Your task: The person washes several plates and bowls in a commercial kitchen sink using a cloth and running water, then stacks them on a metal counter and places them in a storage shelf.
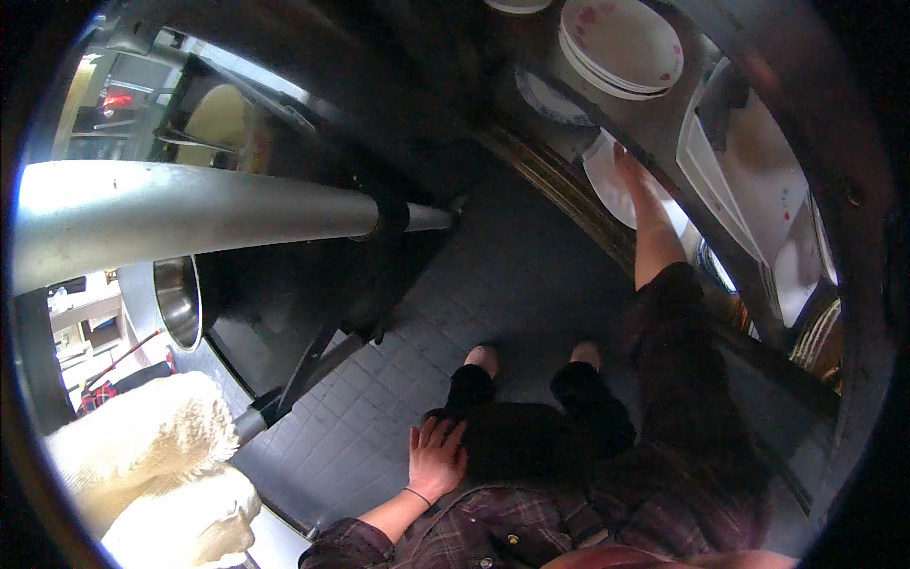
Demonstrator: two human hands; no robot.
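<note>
My left hand lies palm down at my left thigh, with its fingers spread and nothing in it. A thin dark band circles that wrist. My right arm stretches into the lower level of a metal shelf unit, where my right hand is at a white dish. The fingertips are partly lost in shadow and behind the shelf edge, so a grip on the dish cannot be made out. Beside it sits a dish with a bluish patterned rim. Above, a stack of white plates with pink flowers rests on the upper shelf.
Rectangular white dishes lean along the upper shelf at right. A thick metal pipe crosses the left side. Below it are a steel container and cream-coloured cloths. Dark tiled floor lies under my feet.
</note>
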